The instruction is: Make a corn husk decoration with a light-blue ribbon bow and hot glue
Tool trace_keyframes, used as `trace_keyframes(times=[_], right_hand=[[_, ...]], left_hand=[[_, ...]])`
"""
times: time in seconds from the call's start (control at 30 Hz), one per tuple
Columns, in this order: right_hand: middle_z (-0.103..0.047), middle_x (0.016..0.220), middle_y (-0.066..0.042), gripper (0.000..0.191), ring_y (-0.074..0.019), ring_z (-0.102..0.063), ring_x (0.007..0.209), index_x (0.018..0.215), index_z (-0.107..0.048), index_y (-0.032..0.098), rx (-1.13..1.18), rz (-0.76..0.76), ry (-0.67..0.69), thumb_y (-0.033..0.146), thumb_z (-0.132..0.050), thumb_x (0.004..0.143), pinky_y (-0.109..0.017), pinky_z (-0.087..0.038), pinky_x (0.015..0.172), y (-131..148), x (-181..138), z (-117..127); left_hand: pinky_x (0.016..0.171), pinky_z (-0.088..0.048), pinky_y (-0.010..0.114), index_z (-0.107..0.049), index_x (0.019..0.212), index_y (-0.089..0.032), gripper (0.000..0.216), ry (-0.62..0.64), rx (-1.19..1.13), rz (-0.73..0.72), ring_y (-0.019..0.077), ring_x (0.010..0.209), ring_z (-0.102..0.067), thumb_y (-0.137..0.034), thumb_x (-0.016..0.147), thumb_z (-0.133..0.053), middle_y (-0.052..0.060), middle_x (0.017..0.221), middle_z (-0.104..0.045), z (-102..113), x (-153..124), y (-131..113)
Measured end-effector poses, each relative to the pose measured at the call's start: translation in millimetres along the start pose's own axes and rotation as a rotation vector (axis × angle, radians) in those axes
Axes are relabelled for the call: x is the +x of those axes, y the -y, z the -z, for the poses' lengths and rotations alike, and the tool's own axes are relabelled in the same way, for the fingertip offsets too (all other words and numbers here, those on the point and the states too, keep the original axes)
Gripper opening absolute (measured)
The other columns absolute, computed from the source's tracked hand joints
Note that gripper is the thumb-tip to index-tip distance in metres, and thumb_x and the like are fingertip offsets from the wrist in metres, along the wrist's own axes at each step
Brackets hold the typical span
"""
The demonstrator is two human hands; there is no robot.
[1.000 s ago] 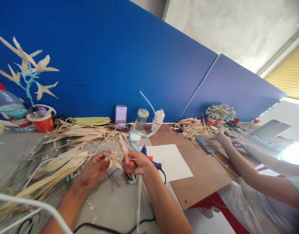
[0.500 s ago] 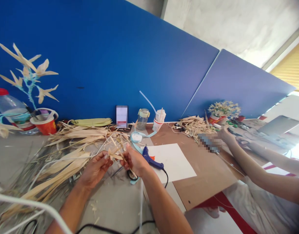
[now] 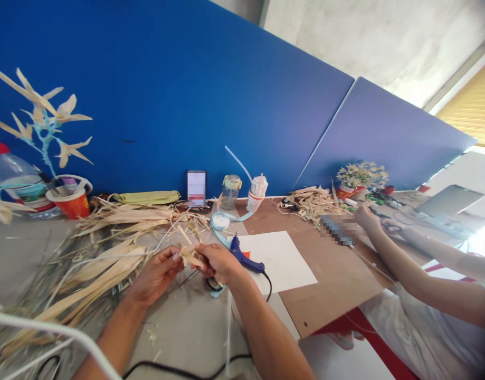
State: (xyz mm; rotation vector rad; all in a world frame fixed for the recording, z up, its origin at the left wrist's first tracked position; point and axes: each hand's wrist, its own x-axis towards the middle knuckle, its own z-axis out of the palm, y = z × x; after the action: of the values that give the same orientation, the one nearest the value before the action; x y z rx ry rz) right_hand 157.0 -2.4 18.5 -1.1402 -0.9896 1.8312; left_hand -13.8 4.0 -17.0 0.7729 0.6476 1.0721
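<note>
- Husk piece (image 3: pixel 190 256): up between the hands, above the desk (image 3: pixel 179 338), not resting on it. Small, pale, several pointed strips.
- Left hand (image 3: pixel 157 277): thumb and index fingers clamped on its left edge.
- Right hand (image 3: pixel 216 262): fingers together on its right side; they hide part of it, so can't tell exactly where they bite.
- Handling, my read: near weightless, so grip force is no issue. Looks dry and papery: springy along the strip, likely to split along the grain or crack if folded hard. Slip risk low, crush risk higher.
- Where to hold: light pinch at the base where strips meet. Keep off the thin tips, they'd bend or snap first. 2 hands, 2 small contacts, no twisting.
- Nearby: glue gun (image 3: pixel 248 260) on the paper (image 3: pixel 293 264), just beside the right hand. Loose husks (image 3: pixel 107 264) left of the left hand.
</note>
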Motion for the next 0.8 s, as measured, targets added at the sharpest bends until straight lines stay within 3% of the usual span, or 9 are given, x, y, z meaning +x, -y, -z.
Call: trace_keyframes(times=[0.13, 0.2, 0.37, 0.5, 0.67, 0.8], right_hand=[[-0.034, 0.035, 0.008, 0.049, -0.0035, -0.020, 0.033, 0.055, -0.052, 0.016, 0.067, -0.093, 0.112, 0.056, -0.058, 0.082, -0.019, -0.013, 0.038, 4, -4, 6], [-0.032, 0.036, 0.009, 0.051, -0.0038, -0.019, 0.034, 0.056, -0.054, 0.015, 0.148, -0.085, 0.106, 0.059, -0.056, 0.082, -0.019, -0.014, 0.039, 9, -7, 11], [-0.042, 0.051, 0.008, 0.044, -0.0040, -0.027, 0.042, 0.075, -0.063, 0.014, 0.391, 0.187, -0.038, 0.057, -0.067, 0.071, -0.019, -0.020, 0.043, 18, -12, 13], [-0.047, 0.055, 0.008, 0.036, -0.0030, -0.026, 0.044, 0.077, -0.063, 0.015, 0.310, 0.272, -0.079, 0.041, -0.079, 0.058, -0.020, -0.017, 0.044, 11, -10, -2], [-0.050, 0.052, 0.006, 0.028, -0.0028, -0.025, 0.040, 0.060, -0.057, 0.016, 0.216, 0.285, -0.079, 0.038, -0.074, 0.059, -0.023, -0.016, 0.043, 3, -5, -14], [-0.050, 0.049, 0.006, 0.023, -0.0035, -0.028, 0.041, 0.057, -0.058, 0.016, 0.189, 0.308, -0.094, 0.034, -0.072, 0.059, -0.023, -0.016, 0.044, 2, -4, -13]], left_hand=[[0.064, -0.049, 0.024, -0.068, 0.076, -0.014, 0.020, -0.016, -0.042, -0.023, 0.0127, 0.065, -0.059, -0.022, 0.065, -0.082, 0.003, 0.073, -0.065, 2, 0, 0], [0.063, -0.049, 0.024, -0.068, 0.077, -0.015, 0.020, -0.033, -0.076, -0.024, 0.0118, 0.062, -0.057, -0.019, 0.064, -0.082, 0.001, 0.067, -0.062, 4, 1, 0], [0.056, -0.046, 0.020, -0.064, 0.072, -0.016, 0.019, -0.027, -0.146, -0.055, 0.0067, 0.049, -0.045, -0.012, 0.063, -0.081, -0.006, 0.051, -0.048, 5, 1, -1], [0.061, -0.050, 0.022, -0.066, 0.074, -0.016, 0.021, -0.053, -0.091, -0.007, 0.0097, 0.057, -0.055, -0.012, 0.061, -0.082, -0.002, 0.062, -0.060, 3, 1, 0], [0.067, -0.054, 0.025, -0.069, 0.080, -0.016, 0.025, -0.089, -0.071, 0.017, 0.0119, 0.065, -0.061, -0.013, 0.059, -0.083, 0.002, 0.078, -0.069, 0, 1, 1], [0.065, -0.053, 0.024, -0.070, 0.083, -0.016, 0.027, -0.075, -0.065, 0.013, 0.0121, 0.064, -0.061, -0.012, 0.059, -0.082, 0.002, 0.077, -0.069, -2, 0, 1]])
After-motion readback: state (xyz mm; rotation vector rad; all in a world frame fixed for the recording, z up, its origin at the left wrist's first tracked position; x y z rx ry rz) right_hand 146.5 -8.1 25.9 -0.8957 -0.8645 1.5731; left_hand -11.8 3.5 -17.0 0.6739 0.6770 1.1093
